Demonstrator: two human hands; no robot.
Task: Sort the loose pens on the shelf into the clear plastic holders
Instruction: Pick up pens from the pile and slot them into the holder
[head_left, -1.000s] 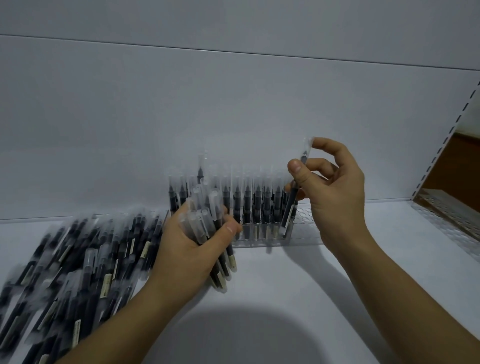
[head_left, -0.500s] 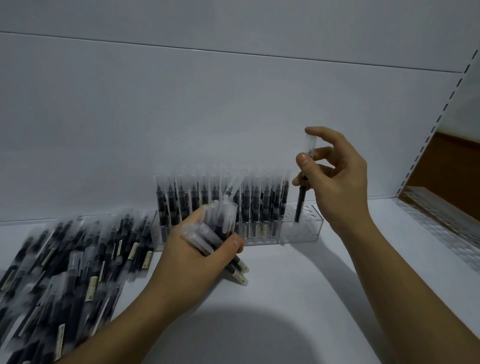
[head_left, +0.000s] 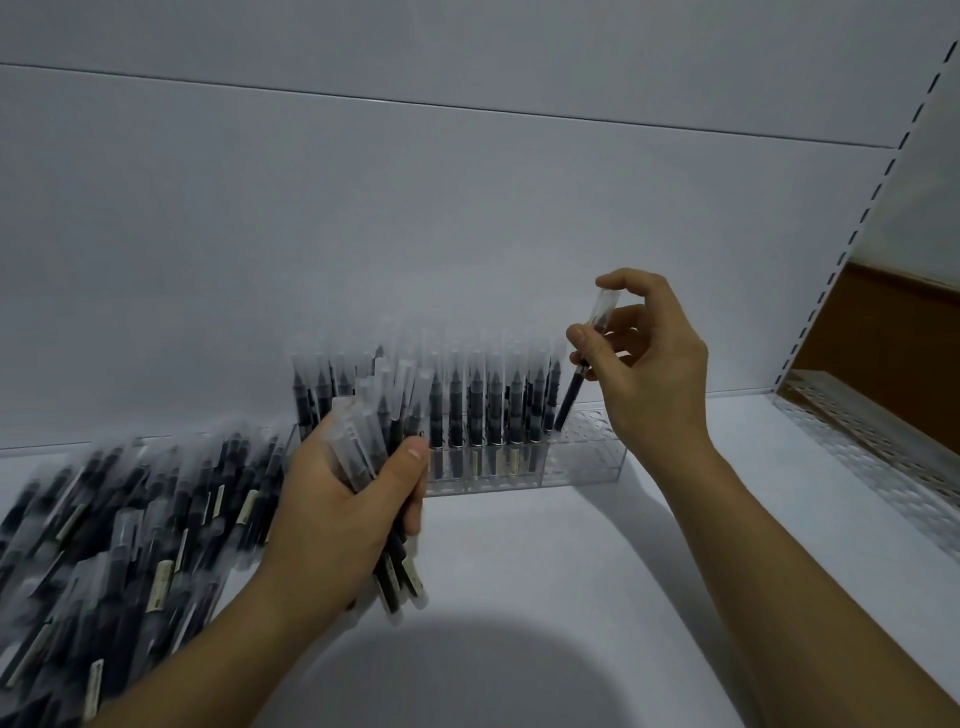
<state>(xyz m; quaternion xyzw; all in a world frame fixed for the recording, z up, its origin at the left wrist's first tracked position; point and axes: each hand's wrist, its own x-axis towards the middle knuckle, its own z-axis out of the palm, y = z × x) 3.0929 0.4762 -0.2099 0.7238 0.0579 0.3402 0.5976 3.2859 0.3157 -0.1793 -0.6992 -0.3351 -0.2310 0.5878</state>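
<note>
Loose pens (head_left: 130, 530) heaped at left are motion-blurred and cut off by the left and bottom edges; labels unreadable, count impossible to tell. Left hand (head_left: 337, 514) is closed around a bundle of pens (head_left: 382, 467), caps up, lower ends sticking out below the palm; the palm hides the barrels' middles. The bundle also blocks the left part of the clear plastic holder (head_left: 582, 452), which stands against the back wall (head_left: 467, 234), most slots filled with upright pens, right end empty. Right hand (head_left: 644, 364) pinches a single pen (head_left: 579, 374) between thumb and fingers, tilted, lower tip at the holder's empty right slots; whether it is already in a hole, can't tell. White shelf (head_left: 545, 571) with a round shadow near the bottom edge. Slotted upright (head_left: 857, 234) at right, a perforated clear rack (head_left: 883, 447) beyond it, partly cut off.
</note>
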